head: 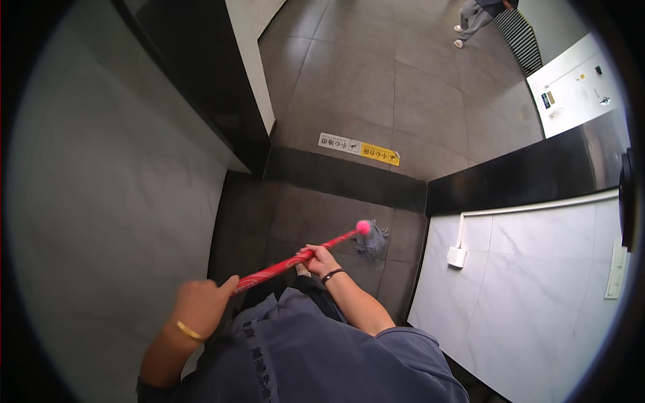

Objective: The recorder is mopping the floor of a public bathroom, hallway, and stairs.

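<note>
A string mop with a red patterned handle (272,270) slants from lower left to upper right in front of me. My left hand (205,300) grips its upper end, the thumb lying along the shaft. Farther down, my right hand (318,259) is closed around the same handle. The pink socket (363,227) joins the shaft to a grey mop head (372,243), whose strands spread on the dark tiled floor (312,206). A shoe, partly hidden, shows below my right hand.
Beyond the dark threshold (347,174) lie white and yellow floor stickers (359,148) bearing writing. A person (473,20) stands at the far right. A marble-look wall (524,267) with a white socket box (456,257) borders the right; a pale wall (111,211) borders the left.
</note>
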